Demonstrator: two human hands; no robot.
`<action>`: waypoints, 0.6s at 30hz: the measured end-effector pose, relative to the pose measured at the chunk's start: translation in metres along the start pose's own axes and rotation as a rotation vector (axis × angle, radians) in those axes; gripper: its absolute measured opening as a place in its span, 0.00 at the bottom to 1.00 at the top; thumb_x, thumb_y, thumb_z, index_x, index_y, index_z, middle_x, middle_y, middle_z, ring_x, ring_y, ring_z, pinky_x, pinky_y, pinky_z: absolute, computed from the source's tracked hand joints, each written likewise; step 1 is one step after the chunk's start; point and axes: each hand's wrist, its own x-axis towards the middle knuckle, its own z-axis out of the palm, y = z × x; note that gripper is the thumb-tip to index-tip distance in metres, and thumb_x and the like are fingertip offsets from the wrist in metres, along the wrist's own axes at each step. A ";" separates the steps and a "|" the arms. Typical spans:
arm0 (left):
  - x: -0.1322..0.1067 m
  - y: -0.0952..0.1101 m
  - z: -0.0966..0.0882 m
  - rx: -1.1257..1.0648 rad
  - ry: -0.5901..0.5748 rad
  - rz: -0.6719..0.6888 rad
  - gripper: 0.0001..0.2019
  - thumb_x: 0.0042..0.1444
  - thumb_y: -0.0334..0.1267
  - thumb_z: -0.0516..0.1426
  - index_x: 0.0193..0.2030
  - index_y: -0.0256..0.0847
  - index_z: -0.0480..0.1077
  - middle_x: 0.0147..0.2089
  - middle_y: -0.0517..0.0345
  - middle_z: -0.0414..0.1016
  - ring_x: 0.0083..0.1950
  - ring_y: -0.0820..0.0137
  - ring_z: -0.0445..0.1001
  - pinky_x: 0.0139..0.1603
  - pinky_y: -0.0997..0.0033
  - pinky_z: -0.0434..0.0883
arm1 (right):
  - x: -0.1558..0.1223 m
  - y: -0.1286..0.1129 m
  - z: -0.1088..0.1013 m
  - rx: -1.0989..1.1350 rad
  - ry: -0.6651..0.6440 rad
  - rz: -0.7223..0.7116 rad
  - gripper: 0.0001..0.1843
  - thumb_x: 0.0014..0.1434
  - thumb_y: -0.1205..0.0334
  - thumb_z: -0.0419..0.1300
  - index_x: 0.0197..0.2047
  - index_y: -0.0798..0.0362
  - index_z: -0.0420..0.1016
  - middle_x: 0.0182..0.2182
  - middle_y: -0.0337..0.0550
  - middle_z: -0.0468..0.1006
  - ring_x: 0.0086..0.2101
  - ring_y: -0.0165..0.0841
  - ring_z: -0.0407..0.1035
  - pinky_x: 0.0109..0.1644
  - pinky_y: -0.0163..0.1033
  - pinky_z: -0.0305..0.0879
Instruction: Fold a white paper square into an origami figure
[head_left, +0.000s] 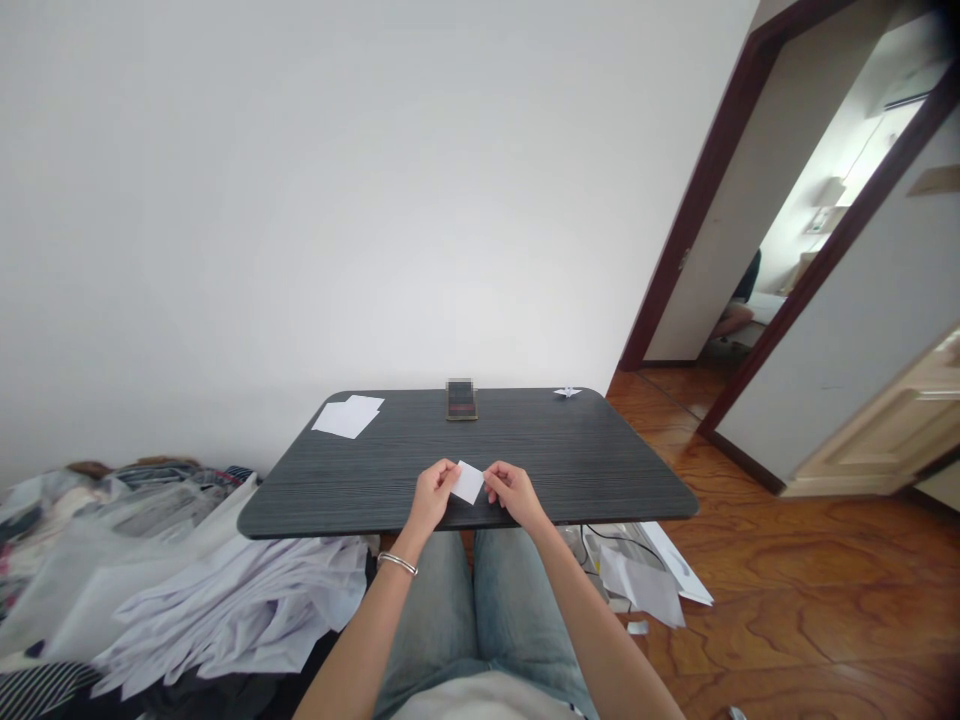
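A small white square of folded paper (468, 483) is held just above the front part of the dark table (405, 440), turned so that one corner points toward me. My left hand (435, 490) pinches its left corner between thumb and fingers. At the right corner, my right hand (513, 488) has its thumb and fingertips closed on the paper. Farther back on the left lie a few white paper sheets (348, 416), overlapping each other. A folded white paper figure (568, 392) rests near the back right corner.
A phone (461, 399) sits at the back middle of the table, by the white wall (375, 200). Clothes and white cloth (240, 610) are heaped at left. Papers and a cable (637, 570) lie below the right side. Through the doorway, a person (739, 305) is partly visible.
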 end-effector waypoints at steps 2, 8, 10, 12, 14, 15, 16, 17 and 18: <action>0.001 -0.001 0.000 -0.014 0.006 -0.003 0.13 0.55 0.46 0.54 0.27 0.37 0.67 0.19 0.65 0.63 0.21 0.76 0.60 0.24 0.76 0.56 | 0.000 0.001 0.001 -0.005 -0.033 -0.006 0.12 0.53 0.53 0.58 0.28 0.53 0.69 0.20 0.37 0.72 0.17 0.27 0.64 0.18 0.29 0.53; 0.000 0.004 0.001 -0.088 -0.050 -0.033 0.10 0.50 0.41 0.59 0.29 0.38 0.65 0.23 0.63 0.69 0.25 0.74 0.67 0.28 0.76 0.62 | 0.001 0.005 -0.001 -0.015 0.018 -0.026 0.14 0.54 0.54 0.57 0.23 0.52 0.65 0.14 0.33 0.66 0.16 0.26 0.58 0.20 0.30 0.52; -0.001 0.007 0.001 -0.111 -0.101 -0.049 0.10 0.46 0.39 0.62 0.30 0.37 0.66 0.24 0.62 0.72 0.26 0.73 0.70 0.30 0.75 0.65 | 0.001 0.005 -0.003 -0.008 0.061 -0.032 0.14 0.55 0.52 0.56 0.23 0.52 0.64 0.13 0.31 0.63 0.15 0.25 0.56 0.20 0.31 0.50; -0.002 0.010 0.002 -0.129 -0.160 -0.068 0.12 0.43 0.38 0.63 0.33 0.36 0.68 0.26 0.59 0.75 0.28 0.71 0.73 0.33 0.73 0.67 | 0.001 0.004 -0.005 -0.004 0.088 -0.037 0.15 0.56 0.52 0.56 0.23 0.52 0.63 0.13 0.29 0.60 0.15 0.25 0.53 0.20 0.31 0.48; -0.002 0.012 0.001 -0.138 -0.192 -0.080 0.14 0.43 0.38 0.64 0.37 0.35 0.70 0.28 0.57 0.76 0.29 0.70 0.74 0.34 0.72 0.68 | 0.001 0.003 -0.005 -0.001 0.096 -0.040 0.16 0.55 0.51 0.55 0.23 0.52 0.63 0.13 0.29 0.59 0.15 0.25 0.52 0.20 0.31 0.47; -0.002 0.013 0.001 -0.138 -0.192 -0.082 0.14 0.44 0.39 0.64 0.37 0.35 0.71 0.28 0.57 0.77 0.29 0.70 0.73 0.33 0.72 0.67 | 0.000 0.002 -0.004 0.000 0.091 -0.040 0.16 0.55 0.52 0.56 0.23 0.52 0.64 0.13 0.30 0.59 0.15 0.24 0.52 0.20 0.31 0.46; -0.002 0.012 0.001 -0.136 -0.183 -0.081 0.12 0.46 0.40 0.62 0.35 0.35 0.72 0.28 0.57 0.76 0.28 0.71 0.73 0.33 0.73 0.67 | 0.000 0.001 -0.004 0.001 0.084 -0.039 0.15 0.55 0.52 0.56 0.23 0.52 0.64 0.14 0.30 0.60 0.15 0.24 0.52 0.20 0.31 0.46; -0.001 0.012 0.000 -0.132 -0.168 -0.081 0.11 0.48 0.41 0.61 0.33 0.35 0.72 0.26 0.58 0.75 0.27 0.72 0.72 0.31 0.74 0.66 | 0.000 0.000 -0.003 0.002 0.074 -0.038 0.15 0.54 0.52 0.57 0.23 0.53 0.65 0.14 0.30 0.61 0.15 0.24 0.52 0.20 0.31 0.47; -0.001 0.011 -0.001 -0.128 -0.150 -0.082 0.11 0.50 0.42 0.60 0.31 0.35 0.72 0.25 0.58 0.74 0.25 0.73 0.70 0.30 0.74 0.65 | 0.000 -0.001 -0.003 0.004 0.063 -0.035 0.15 0.54 0.52 0.57 0.23 0.53 0.65 0.14 0.31 0.61 0.15 0.24 0.53 0.20 0.31 0.47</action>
